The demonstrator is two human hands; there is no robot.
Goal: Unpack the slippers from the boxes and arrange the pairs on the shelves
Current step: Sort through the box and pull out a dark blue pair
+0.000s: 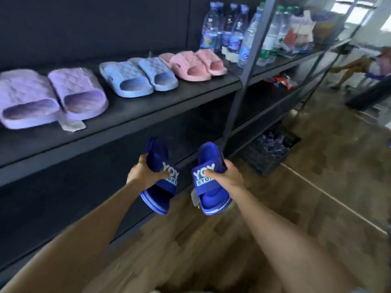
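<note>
Shelved: lilac pair (50, 96), light-blue pair (137, 76), pink pair (194, 64). Gripped: two royal-blue slippers (211, 154), one in left hand (146, 173), one in right hand (227, 178).

A small shop: long dark metal shelves (169, 106) display pastel foam slipper pairs (127, 79) at eleven o'clock, with clear plastic water bottles (234, 37) stocked at one o'clock.

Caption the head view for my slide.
Left hand and right hand each grip a dark blue slipper; the shelf holds a lilac pair, light blue pair and pink pair.
</note>
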